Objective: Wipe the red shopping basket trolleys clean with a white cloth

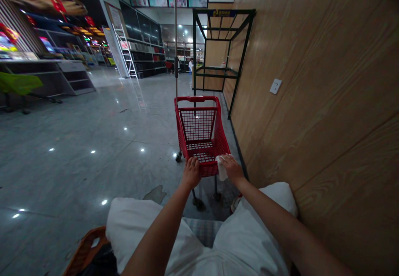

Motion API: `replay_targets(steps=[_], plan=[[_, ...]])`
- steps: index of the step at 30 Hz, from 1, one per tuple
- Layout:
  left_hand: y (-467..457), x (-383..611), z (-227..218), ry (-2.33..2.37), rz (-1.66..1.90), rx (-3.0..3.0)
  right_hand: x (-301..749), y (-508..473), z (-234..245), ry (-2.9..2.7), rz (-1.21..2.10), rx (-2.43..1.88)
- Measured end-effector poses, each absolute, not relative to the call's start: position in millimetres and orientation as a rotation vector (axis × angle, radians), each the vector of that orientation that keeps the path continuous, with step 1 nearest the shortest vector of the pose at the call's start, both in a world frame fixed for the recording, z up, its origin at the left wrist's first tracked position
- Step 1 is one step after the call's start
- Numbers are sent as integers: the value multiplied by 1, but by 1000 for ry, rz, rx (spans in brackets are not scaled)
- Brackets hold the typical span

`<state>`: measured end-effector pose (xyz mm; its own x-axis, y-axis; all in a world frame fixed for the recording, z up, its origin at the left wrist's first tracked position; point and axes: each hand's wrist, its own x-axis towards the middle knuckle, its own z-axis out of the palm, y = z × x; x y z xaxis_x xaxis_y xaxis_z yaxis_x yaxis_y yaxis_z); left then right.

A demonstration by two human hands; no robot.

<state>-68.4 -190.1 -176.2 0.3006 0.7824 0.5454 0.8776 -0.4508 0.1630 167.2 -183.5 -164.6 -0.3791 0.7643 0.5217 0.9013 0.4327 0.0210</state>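
A small red plastic shopping cart (201, 168) on wheels stands on the floor right in front of my knees, its basket bare inside. My left hand (192, 171) is closed over the left part of the cart's near rim. At the near right corner, my right hand (231, 168) presses a white cloth (222, 171) against the rim. Part of the cloth hangs down outside the basket. The fingertips of my right hand are partly hidden by the cloth and the rim.
A wooden panel wall (299, 101) with a socket (276, 86) runs close along my right. Beyond the cart stands a dark metal frame (215, 75). A thin pole (176, 39) rises at the cart's far left corner. An orange basket (89, 247) sits by my left leg.
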Motion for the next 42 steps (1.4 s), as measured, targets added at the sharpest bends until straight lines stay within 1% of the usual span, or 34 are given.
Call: replay_targets(steps=[4, 8, 11, 17, 20, 23, 27, 31, 36, 42], plan=[[-191, -56, -178, -1594, -916, -2325, 132, -191, -169, -2192, -408, -1433], [-192, -59, -177, -1605, -919, -2310, 79, -199, -175, -2198, -404, -1336], [-192, -70, -176, -1572, -894, -2359, 70, -197, -174, -2233, -414, -1261], [-195, -86, -174, -1516, -871, -2470, 146, -179, -166, -2382, -436, -1123], [-197, -78, -174, -1559, -907, -2449, 181, -177, -166, -2353, -428, -1150], [-199, -65, -177, -1603, -965, -2400, 176, -186, -166, -2286, -415, -1233], [-199, -58, -179, -1608, -1011, -2380, 125, -202, -167, -2277, -369, -1241], [-198, -68, -178, -1562, -999, -2450, 100, -203, -170, -2281, -420, -1257], [-201, -80, -169, -1547, -946, -2586, 151, -184, -176, -2394, -522, -1156], [-208, -76, -162, -1486, -948, -2679, 218, -168, -168, -2531, -434, -953]])
